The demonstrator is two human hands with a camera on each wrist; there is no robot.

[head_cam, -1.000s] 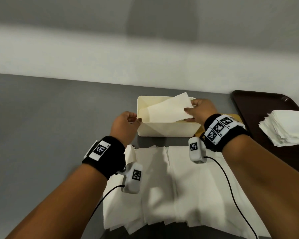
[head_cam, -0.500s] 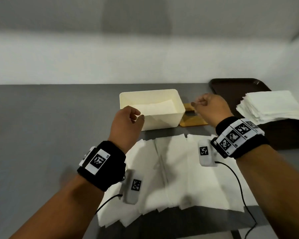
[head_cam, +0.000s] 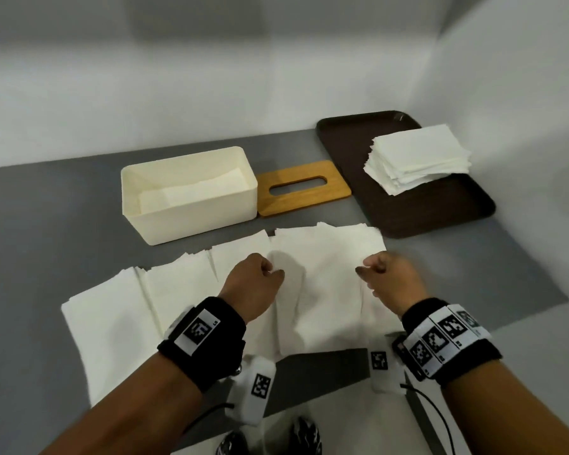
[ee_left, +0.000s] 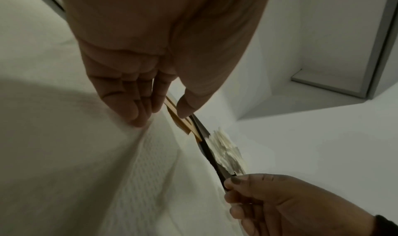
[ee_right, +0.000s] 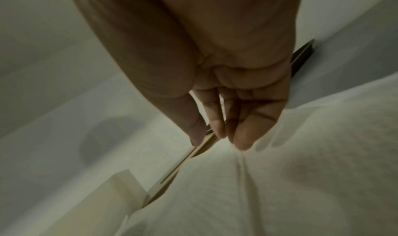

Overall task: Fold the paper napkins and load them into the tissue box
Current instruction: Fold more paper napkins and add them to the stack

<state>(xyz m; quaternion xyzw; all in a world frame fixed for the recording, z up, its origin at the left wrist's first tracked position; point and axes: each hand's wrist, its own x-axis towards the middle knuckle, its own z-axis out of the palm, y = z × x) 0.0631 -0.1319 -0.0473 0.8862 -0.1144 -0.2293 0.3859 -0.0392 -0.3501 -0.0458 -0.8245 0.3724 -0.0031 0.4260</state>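
Tissue box open, one folded napkin flat inside. Wooden slotted lid lies off, touching the box's right side; brown tray with the napkin stack beyond that. Unfolded napkins spread in overlapping rows just in front of the box. Left hand and right hand loosely curled over the nearest sheet, fingertips down on it, nothing clearly gripped. Step, by my reading: starting the next fold. Next move calls for pinching that sheet's edges and folding it.

Head view looks down; wrist views close over napkins.
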